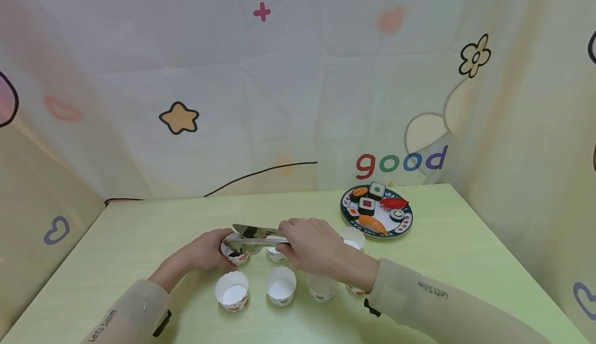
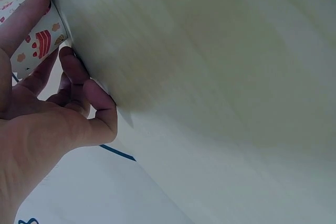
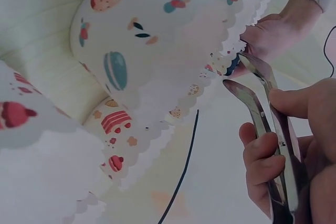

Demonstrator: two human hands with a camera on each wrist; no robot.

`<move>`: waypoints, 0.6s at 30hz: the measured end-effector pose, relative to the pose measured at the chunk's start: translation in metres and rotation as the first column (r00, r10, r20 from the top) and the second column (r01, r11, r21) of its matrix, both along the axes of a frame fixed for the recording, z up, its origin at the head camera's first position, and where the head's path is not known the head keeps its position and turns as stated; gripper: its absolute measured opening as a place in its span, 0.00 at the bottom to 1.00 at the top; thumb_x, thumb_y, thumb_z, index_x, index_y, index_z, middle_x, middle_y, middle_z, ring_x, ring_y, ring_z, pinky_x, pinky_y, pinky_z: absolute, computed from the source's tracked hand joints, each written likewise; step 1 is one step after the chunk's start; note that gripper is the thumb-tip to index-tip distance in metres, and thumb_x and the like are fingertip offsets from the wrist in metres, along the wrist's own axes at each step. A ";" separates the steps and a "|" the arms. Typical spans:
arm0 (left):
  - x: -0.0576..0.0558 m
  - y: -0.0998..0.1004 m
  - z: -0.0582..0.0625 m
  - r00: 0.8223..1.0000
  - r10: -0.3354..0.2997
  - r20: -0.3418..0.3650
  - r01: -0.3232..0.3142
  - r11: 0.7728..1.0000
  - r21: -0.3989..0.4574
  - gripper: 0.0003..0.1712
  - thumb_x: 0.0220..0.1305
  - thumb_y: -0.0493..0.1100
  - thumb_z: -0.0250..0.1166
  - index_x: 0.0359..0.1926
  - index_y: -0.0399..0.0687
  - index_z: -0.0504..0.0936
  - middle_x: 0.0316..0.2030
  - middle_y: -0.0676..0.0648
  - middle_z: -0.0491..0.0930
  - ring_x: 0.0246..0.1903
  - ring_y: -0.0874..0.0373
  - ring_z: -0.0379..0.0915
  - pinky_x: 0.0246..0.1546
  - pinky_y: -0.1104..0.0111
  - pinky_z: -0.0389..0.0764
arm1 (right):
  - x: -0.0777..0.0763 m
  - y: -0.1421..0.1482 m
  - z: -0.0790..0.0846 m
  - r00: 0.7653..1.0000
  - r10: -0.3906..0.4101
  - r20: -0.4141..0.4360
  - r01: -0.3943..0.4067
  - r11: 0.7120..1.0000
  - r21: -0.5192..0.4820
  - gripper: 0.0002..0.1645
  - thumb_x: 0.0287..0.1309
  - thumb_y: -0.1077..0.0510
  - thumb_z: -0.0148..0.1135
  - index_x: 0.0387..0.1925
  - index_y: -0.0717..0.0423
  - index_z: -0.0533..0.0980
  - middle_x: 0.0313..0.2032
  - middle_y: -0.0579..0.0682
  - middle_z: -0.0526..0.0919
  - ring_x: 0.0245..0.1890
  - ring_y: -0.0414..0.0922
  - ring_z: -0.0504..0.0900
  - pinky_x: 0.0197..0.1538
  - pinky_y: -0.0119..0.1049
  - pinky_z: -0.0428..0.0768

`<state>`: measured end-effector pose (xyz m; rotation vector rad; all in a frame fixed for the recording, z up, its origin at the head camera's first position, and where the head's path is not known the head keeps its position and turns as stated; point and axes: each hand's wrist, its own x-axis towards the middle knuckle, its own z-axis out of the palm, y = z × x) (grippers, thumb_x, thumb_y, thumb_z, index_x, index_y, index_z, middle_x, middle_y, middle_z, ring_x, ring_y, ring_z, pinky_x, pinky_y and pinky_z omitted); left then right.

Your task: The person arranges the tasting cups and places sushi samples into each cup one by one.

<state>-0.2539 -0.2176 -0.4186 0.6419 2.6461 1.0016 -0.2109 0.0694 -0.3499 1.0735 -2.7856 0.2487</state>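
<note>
Left hand (image 1: 205,253) grips cup (image 1: 235,255) holding dark sushi; right hand (image 1: 309,245) squeezes tongs (image 1: 253,235); plate (image 1: 406,227): seven pieces.

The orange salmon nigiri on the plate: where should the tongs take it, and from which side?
Grip the salmon nigiri across its narrow middle, coming from above. It lies flat and elongated at the plate's near edge, so the long sides are free; other sushi pieces crowd the far side. The right hand already holds the tongs.
</note>
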 end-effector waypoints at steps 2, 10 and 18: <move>0.001 0.000 0.001 1.000 -0.002 0.004 0.002 1.000 0.011 0.31 0.45 0.35 0.83 0.51 0.38 0.79 0.39 0.50 0.80 0.36 0.56 0.75 0.40 0.60 0.77 | 0.001 0.000 0.002 1.000 -0.006 0.002 0.006 1.000 0.004 0.13 0.69 0.48 0.66 0.36 0.52 0.77 0.25 0.40 0.72 0.19 0.39 0.69 0.23 0.32 0.70; 0.002 0.002 0.003 1.000 0.004 -0.003 -0.004 1.000 -0.008 0.30 0.45 0.35 0.84 0.49 0.41 0.79 0.39 0.51 0.80 0.38 0.55 0.74 0.42 0.59 0.77 | 0.001 0.007 0.004 1.000 -0.030 0.008 0.030 1.000 0.004 0.13 0.69 0.47 0.66 0.38 0.52 0.78 0.26 0.40 0.73 0.21 0.39 0.70 0.24 0.34 0.71; 0.000 0.000 0.002 0.999 -0.017 -0.030 0.017 1.000 -0.023 0.29 0.44 0.36 0.84 0.46 0.43 0.79 0.39 0.51 0.80 0.40 0.55 0.74 0.45 0.57 0.76 | 0.000 0.026 0.007 0.999 -0.047 0.004 0.047 0.998 -0.029 0.13 0.69 0.47 0.66 0.38 0.52 0.78 0.26 0.41 0.74 0.22 0.39 0.71 0.24 0.34 0.71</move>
